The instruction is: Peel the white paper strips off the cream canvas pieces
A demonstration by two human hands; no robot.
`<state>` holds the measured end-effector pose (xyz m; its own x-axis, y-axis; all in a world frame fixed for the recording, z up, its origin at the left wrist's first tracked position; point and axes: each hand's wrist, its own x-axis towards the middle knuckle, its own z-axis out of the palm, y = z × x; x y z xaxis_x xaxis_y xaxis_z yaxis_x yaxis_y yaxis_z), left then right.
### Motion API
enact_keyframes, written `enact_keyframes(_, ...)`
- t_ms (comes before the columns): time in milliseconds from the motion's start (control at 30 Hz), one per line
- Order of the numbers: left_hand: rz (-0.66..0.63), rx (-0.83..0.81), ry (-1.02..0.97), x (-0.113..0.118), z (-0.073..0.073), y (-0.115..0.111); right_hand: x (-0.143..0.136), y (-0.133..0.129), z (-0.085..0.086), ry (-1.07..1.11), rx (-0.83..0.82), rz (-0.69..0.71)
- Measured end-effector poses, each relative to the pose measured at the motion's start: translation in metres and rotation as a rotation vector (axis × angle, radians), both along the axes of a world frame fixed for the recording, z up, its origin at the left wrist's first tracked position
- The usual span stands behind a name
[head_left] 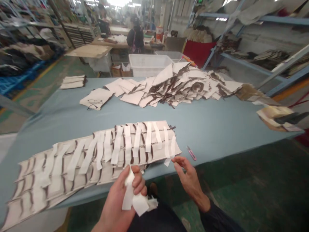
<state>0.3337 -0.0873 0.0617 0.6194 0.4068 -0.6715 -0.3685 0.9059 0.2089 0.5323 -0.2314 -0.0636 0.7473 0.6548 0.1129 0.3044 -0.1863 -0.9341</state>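
My left hand (130, 190) is closed around a bunch of white strips (140, 205), whose ends hang below the fingers. Thumb and fingers of my right hand (189, 177) are pinched at the lower end of a white strip (173, 146), by the right end of the fabric rows. Those cream fabric pieces (156, 128) with dark brown edges lie overlapped in long rows along the table's near side. Several more white strips (128, 145) lie across them, spaced apart. Just right of the rows is a small pink thread snipper (191, 153).
A large heap of cream and brown pieces (183, 83) covers the back of the blue-grey table (212, 125). A small stack (73, 82) sits at back left, a brown bundle (280, 117) at right. Beyond are a white bin (151, 64), shelves (256, 61) and a person (135, 38).
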Motion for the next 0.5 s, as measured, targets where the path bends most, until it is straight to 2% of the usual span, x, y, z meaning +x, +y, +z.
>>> enact_keyframes(100, 0.045, -0.109, 0.018, -0.003, 0.012, 0.013, -0.055, 0.004, 0.048, -0.095, 0.058, 0.145)
enact_keyframes(167, 0.055, -0.115, 0.021, -0.009, 0.014, 0.016, -0.085, 0.009, 0.077, -0.338, 0.168, 0.29)
enact_keyframes(267, 0.041, -0.11, 0.013, -0.022, 0.017, 0.016, -0.114, 0.021, 0.109, -0.56, 0.237, 0.348)
enact_keyframes(367, 0.022, -0.102, 0.02, -0.032, 0.02, 0.014, -0.132, 0.032, 0.122, -0.684, 0.214, 0.371)
enact_keyframes(500, 0.007, -0.068, 0.061, -0.042, 0.02, 0.014, -0.156, 0.041, 0.119, -0.786, 0.18, 0.367)
